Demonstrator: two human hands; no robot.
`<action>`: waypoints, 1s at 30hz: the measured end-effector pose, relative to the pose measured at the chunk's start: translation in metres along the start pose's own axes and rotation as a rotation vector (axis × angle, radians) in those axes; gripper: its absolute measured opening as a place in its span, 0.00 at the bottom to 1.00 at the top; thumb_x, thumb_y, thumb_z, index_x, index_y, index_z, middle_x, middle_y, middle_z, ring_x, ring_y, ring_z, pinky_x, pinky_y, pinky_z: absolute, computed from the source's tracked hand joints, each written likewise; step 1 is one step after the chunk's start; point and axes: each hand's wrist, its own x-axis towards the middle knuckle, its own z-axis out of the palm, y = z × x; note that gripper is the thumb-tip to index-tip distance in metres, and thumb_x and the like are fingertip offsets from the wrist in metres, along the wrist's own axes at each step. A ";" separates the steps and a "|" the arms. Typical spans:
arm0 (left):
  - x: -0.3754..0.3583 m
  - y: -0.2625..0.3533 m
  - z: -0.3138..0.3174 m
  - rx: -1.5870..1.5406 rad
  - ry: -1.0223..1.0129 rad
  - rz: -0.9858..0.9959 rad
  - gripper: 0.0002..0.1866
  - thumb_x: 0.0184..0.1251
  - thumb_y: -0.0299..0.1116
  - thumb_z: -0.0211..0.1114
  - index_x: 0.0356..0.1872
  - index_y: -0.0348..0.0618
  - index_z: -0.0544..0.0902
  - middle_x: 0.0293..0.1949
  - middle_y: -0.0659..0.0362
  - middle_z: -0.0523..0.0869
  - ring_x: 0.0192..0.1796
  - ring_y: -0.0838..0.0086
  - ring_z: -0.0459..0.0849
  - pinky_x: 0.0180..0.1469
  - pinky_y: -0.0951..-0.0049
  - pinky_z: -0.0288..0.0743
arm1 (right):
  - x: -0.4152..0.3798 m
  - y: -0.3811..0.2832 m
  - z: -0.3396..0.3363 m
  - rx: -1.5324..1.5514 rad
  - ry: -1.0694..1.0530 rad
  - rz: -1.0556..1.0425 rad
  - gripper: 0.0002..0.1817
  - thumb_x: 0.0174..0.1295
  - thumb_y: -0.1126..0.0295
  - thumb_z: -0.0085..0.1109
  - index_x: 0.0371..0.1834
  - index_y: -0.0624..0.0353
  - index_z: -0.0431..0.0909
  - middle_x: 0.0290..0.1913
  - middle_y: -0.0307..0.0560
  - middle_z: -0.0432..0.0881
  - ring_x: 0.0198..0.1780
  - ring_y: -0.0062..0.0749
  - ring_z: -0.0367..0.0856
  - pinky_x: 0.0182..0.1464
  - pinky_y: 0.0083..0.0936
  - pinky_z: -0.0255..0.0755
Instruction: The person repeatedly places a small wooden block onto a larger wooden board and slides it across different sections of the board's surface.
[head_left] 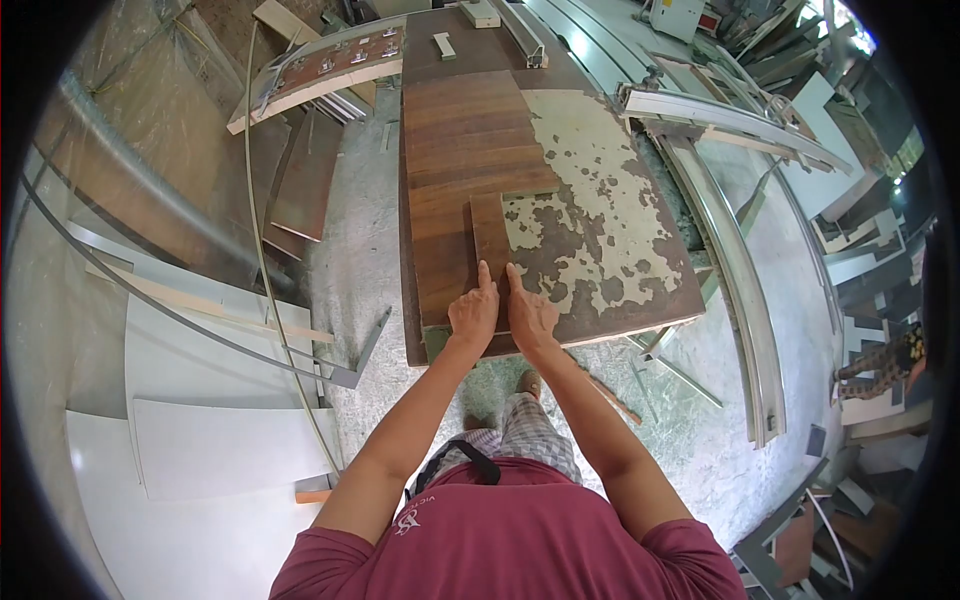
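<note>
A dark brown wooden strip [489,232] lies lengthwise on a larger wood-grain panel [440,150], along the panel's right side. My left hand [474,312] rests at the strip's near left edge with its index finger stretched forward. On the near right edge of the strip, my right hand [532,314] touches with its index finger extended too. The other fingers of both hands are bent. Beneath lies a brown worktable [640,315] whose right part has patchy, peeling cream surface [590,150].
At the table's far end lie a small pale block [444,45] and a metal profile [522,38]. A long metal rail [735,280] runs on the right. White sheets [230,450] lean at the left. Another person's arm [880,365] shows at the far right.
</note>
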 end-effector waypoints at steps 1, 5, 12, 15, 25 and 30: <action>0.003 -0.002 0.003 -0.010 0.046 0.009 0.25 0.64 0.41 0.47 0.60 0.43 0.60 0.20 0.50 0.81 0.24 0.58 0.82 0.26 0.59 0.75 | 0.004 0.001 0.003 -0.001 -0.003 0.000 0.24 0.60 0.69 0.39 0.61 0.39 0.59 0.26 0.52 0.80 0.29 0.46 0.80 0.29 0.37 0.71; 0.028 -0.001 0.003 -0.032 0.076 -0.011 0.24 0.64 0.40 0.47 0.60 0.42 0.62 0.20 0.49 0.81 0.23 0.57 0.81 0.26 0.59 0.75 | 0.030 -0.001 0.000 -0.087 0.038 -0.103 0.25 0.58 0.70 0.43 0.62 0.47 0.58 0.27 0.50 0.81 0.29 0.41 0.81 0.30 0.33 0.73; 0.082 0.000 -0.004 -0.039 0.003 -0.041 0.25 0.65 0.40 0.45 0.61 0.41 0.57 0.26 0.48 0.82 0.29 0.58 0.82 0.32 0.60 0.76 | 0.087 -0.008 0.001 -0.175 0.018 -0.145 0.25 0.59 0.70 0.43 0.62 0.48 0.58 0.30 0.49 0.81 0.33 0.40 0.81 0.32 0.32 0.73; 0.107 0.000 -0.005 -0.047 -0.014 -0.049 0.26 0.66 0.40 0.44 0.62 0.41 0.55 0.28 0.47 0.82 0.31 0.58 0.83 0.33 0.60 0.76 | 0.111 -0.015 -0.002 -0.144 -0.003 -0.093 0.28 0.57 0.73 0.43 0.63 0.44 0.57 0.31 0.50 0.81 0.33 0.41 0.81 0.32 0.32 0.73; 0.209 -0.006 -0.001 -0.020 -0.050 -0.111 0.25 0.67 0.39 0.41 0.63 0.43 0.53 0.34 0.47 0.82 0.37 0.57 0.82 0.38 0.59 0.75 | 0.217 -0.026 0.013 -0.273 0.054 -0.200 0.26 0.56 0.73 0.45 0.61 0.54 0.58 0.28 0.47 0.81 0.32 0.37 0.82 0.30 0.28 0.73; 0.282 -0.008 -0.001 0.016 -0.050 -0.131 0.24 0.67 0.39 0.40 0.62 0.43 0.55 0.35 0.47 0.82 0.38 0.57 0.82 0.39 0.58 0.75 | 0.290 -0.037 0.016 -0.224 0.066 -0.170 0.24 0.56 0.71 0.46 0.59 0.54 0.61 0.28 0.47 0.82 0.33 0.35 0.82 0.31 0.27 0.73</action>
